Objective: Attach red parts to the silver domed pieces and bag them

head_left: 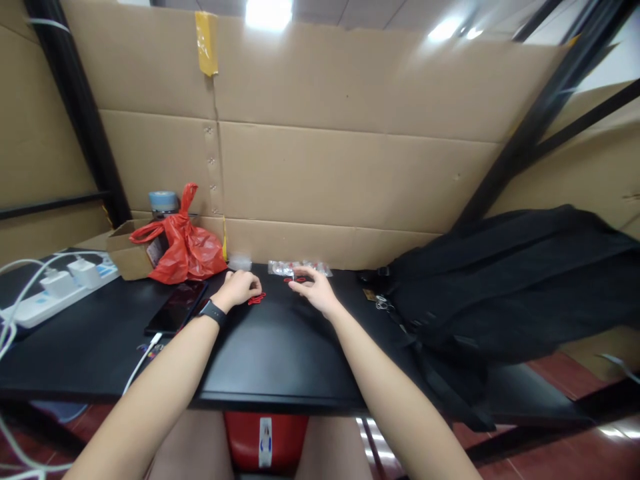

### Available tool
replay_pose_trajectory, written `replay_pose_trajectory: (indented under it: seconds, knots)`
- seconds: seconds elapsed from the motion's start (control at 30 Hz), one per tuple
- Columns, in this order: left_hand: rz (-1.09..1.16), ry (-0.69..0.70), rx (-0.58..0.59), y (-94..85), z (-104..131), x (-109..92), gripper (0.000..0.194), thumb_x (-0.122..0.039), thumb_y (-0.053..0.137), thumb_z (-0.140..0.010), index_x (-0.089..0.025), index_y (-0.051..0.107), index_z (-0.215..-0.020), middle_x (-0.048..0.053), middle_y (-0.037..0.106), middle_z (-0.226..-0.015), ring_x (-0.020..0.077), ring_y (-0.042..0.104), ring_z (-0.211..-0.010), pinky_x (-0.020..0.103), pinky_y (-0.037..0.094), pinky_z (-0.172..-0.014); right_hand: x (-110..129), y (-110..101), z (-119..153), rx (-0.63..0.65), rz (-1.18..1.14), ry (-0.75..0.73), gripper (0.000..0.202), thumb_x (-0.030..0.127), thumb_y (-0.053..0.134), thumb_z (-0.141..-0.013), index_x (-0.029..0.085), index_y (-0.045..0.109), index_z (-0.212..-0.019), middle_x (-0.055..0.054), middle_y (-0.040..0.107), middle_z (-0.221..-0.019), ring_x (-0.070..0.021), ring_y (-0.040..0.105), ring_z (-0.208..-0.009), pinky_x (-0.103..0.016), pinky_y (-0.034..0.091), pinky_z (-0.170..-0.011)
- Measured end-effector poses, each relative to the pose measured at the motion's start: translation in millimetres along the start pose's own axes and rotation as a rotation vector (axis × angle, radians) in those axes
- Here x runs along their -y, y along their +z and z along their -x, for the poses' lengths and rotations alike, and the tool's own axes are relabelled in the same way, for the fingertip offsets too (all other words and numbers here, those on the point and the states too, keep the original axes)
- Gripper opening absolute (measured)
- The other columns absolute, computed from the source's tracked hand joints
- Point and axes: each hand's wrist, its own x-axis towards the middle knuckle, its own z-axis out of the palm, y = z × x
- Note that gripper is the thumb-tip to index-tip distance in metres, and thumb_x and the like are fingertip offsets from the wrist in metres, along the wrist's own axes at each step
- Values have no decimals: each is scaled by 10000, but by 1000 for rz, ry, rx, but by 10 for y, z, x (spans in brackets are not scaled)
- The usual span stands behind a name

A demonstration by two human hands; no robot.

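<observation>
My left hand [239, 289], with a dark watch on the wrist, rests low over the black table. Its fingers are curled together, the tips at a small looped red cord [257, 299]. To the right, my right hand [315, 291] is raised a little, thumb and forefinger bent toward each other around a tiny pale, thin piece too small to name. A second bit of red cord [295, 280] shows by these fingertips. Just behind lies a clear plastic packet [280, 268] with silvery and red small pieces in it, partly hidden by my right hand.
Left of my hands are a dark phone [176, 308], a red plastic bag [193, 250], a cardboard box [127, 250] and a white power strip [65, 293] with cables. A large black backpack [510, 287] covers the right side. Cardboard walls [325, 173] rise behind the table [280, 367].
</observation>
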Motion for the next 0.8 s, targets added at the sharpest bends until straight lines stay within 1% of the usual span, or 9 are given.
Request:
replay_pose_trajectory:
  seconds: [0.13, 0.23, 0.3, 0.37, 0.47, 0.57, 0.67, 0.73, 0.8]
  knots:
    - [-3, -11, -29, 35, 7, -28, 170, -244, 588, -866, -232, 701, -739, 20, 751, -888, 229, 659, -950, 345, 357, -832, -47, -12, -16, 9, 37, 2, 480, 377, 780, -705, 198, 649, -1131, -104, 664, -1191, -121, 674, -684, -262, 543, -613]
    - [17, -41, -74, 35, 1, -62, 230, -258, 481, -943, -223, 684, -841, 40, 750, -945, 229, 658, -974, 352, 366, -840, -69, -23, -27, 22, 85, -29, 446, 365, 769, -726, 216, 647, -1128, -91, 663, -1205, -112, 670, -654, -273, 554, -635]
    - [41, -55, -101, 6, -7, -90, 246, -298, 441, -973, -238, 678, -941, 27, 755, -972, 208, 669, -957, 337, 379, -837, -62, -29, -29, 41, 109, -49, 430, 351, 761, -737, 222, 642, -1130, -84, 665, -1203, -116, 678, -658, -280, 560, -654]
    - [92, -54, -123, -33, -12, -112, 216, -341, 492, -954, -255, 689, -964, 6, 762, -974, 191, 680, -945, 313, 392, -828, -44, -37, -26, 59, 138, -67, 423, 339, 753, -745, 221, 637, -1134, -84, 672, -1187, -131, 692, -685, -286, 563, -670]
    - [175, -35, -135, -58, -14, -113, 140, -356, 624, -870, -266, 722, -914, -10, 772, -956, 188, 690, -941, 296, 403, -829, -20, -63, -21, 70, 236, -121, 422, 318, 745, -750, 211, 633, -1142, -87, 681, -1153, -146, 694, -708, -300, 564, -691]
    - [170, -14, -98, -29, -16, -79, 99, -329, 676, -823, -268, 730, -879, -24, 772, -945, 182, 692, -929, 304, 396, -865, -24, -103, -23, 75, 347, -202, 410, 300, 734, -760, 206, 634, -1145, -91, 671, -1156, -138, 672, -697, -319, 565, -721]
    - [121, 3, -21, -24, -16, -54, 81, -298, 674, -814, -276, 734, -864, -38, 769, -947, 177, 690, -935, 312, 390, -896, -28, -140, -26, 78, 404, -237, 404, 296, 734, -764, 207, 633, -1145, -87, 667, -1161, -132, 658, -684, -325, 564, -729]
    - [107, 12, 37, -67, -12, -48, 101, -306, 661, -820, -283, 737, -881, -42, 769, -945, 175, 691, -933, 302, 406, -883, -14, -157, -22, 82, 421, -235, 416, 297, 741, -759, 208, 630, -1151, -82, 672, -1149, -131, 655, -675, -321, 562, -721]
    - [111, 5, 38, -136, -8, -35, 149, -336, 628, -845, -292, 737, -937, -35, 768, -970, 179, 688, -947, 290, 431, -864, 13, -167, -14, 84, 429, -221, 446, 295, 745, -756, 214, 622, -1176, -77, 678, -1132, -131, 656, -669, -315, 559, -713]
